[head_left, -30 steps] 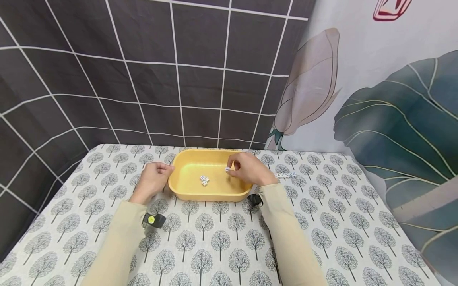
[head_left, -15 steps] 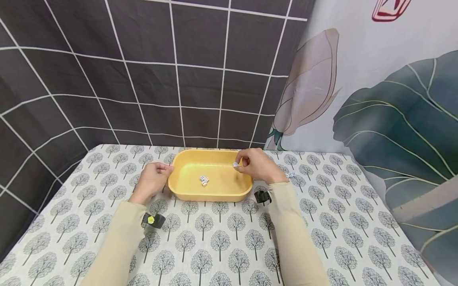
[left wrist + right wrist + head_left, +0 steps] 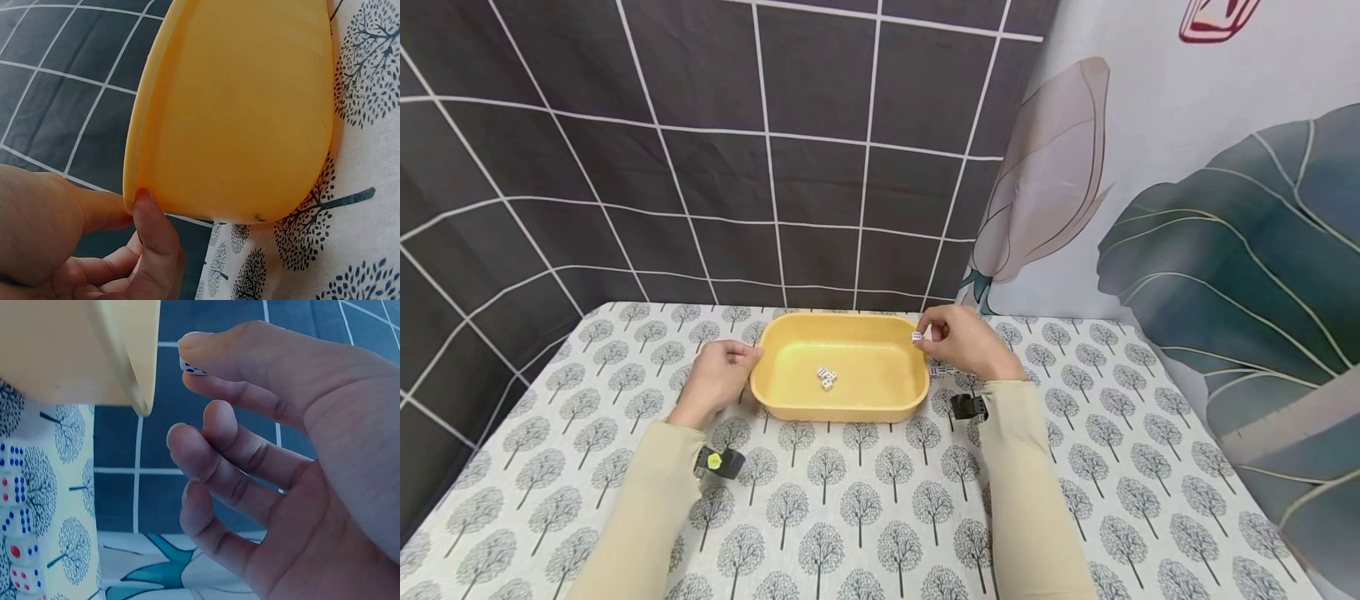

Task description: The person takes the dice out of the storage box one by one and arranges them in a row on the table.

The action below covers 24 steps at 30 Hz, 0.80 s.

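My left hand (image 3: 718, 377) pinches the left rim of a yellow tray (image 3: 842, 413) between thumb and fingers, as the left wrist view shows up close. Inside the tray a small cluster of white dice (image 3: 827, 378) lies left of the middle. Between thumb and index finger, my right hand (image 3: 966, 340) pinches one white die (image 3: 917, 337) with dark pips, right at the tray's right rim in the head view. The other fingers of that hand are loosely bent in the right wrist view, where most of the die is hidden by the thumb.
A row of several white dice (image 3: 19, 519) with blue and red pips lies on the cloth just right of the tray, partly behind my right hand in the head view. The tree-patterned tablecloth (image 3: 827, 500) reaches back to a dark gridded curtain (image 3: 700, 167).
My right hand has moved right and a little back with the die, from over the tray to its right rim. The left hand has stayed at the left rim.
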{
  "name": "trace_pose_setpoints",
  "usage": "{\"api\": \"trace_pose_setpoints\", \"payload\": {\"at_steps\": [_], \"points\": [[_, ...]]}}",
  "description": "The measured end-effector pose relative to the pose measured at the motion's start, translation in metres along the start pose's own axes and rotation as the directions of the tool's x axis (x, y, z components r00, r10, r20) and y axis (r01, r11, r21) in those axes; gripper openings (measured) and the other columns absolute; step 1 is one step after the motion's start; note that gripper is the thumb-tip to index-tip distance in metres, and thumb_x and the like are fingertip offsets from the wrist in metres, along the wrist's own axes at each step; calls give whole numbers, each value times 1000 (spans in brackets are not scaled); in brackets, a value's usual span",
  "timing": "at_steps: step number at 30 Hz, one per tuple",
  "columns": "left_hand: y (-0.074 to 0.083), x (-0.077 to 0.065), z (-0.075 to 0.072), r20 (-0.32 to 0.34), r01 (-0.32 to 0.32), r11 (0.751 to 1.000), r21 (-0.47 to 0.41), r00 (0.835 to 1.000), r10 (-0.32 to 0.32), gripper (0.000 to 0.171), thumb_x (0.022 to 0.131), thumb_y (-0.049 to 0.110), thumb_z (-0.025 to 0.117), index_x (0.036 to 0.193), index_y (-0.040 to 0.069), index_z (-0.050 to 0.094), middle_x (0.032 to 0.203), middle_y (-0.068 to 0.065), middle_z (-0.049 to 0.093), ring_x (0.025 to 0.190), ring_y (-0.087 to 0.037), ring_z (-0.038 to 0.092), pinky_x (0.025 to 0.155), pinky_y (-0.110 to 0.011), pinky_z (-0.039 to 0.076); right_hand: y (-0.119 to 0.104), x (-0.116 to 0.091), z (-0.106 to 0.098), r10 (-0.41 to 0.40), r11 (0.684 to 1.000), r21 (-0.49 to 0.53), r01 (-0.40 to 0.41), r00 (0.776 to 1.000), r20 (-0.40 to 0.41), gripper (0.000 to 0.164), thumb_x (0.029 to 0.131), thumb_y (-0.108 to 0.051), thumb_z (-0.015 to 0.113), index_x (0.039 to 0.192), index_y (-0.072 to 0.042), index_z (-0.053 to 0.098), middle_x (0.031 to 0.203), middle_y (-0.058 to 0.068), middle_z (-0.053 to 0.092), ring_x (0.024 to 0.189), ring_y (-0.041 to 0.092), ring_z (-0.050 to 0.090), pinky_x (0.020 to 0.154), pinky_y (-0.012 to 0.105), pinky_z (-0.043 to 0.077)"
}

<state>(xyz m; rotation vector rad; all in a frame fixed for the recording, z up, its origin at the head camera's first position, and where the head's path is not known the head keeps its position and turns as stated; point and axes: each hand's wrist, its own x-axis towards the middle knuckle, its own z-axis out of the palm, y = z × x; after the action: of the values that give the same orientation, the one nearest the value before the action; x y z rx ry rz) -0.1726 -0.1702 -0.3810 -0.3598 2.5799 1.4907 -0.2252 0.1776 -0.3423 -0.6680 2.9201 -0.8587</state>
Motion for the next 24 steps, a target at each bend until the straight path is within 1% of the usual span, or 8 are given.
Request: {"api": "trace_pose_setpoints", "payload": {"at_steps": [7, 16, 24], "points": [[0, 0, 1, -5, -7, 1000, 0, 1000, 7, 35, 105, 26, 56, 124, -4, 61, 107, -14, 65, 82, -16, 60, 70, -28, 58, 8, -5, -7, 25, 1000, 4, -25, 1000, -18, 11, 88, -15, 78, 97, -11, 73, 72, 1, 54, 67, 15, 49, 62, 25, 42], [-1, 0, 1, -3, -8, 1000, 0, 1000, 8, 34, 105, 25, 56, 123, -4, 61, 107, -15, 65, 81, -16, 60, 70, -28, 57, 20, -11, -13, 66, 998, 2, -66, 998, -23, 13, 90, -15, 76, 100, -9, 72, 77, 3, 58, 71, 17, 52, 66, 28, 45], [-1, 0, 0, -13, -25, 1000, 6, 1000, 25, 34, 105, 25, 56, 122, -5, 62, 102, -13, 66, 77, -14, 59, 63, -24, 55, 30, -15, -20, 89, 996, 8, -88, 995, -41, 12, 91, -16, 76, 99, -9, 72, 78, 4, 60, 71, 18, 53, 62, 26, 45]]}}
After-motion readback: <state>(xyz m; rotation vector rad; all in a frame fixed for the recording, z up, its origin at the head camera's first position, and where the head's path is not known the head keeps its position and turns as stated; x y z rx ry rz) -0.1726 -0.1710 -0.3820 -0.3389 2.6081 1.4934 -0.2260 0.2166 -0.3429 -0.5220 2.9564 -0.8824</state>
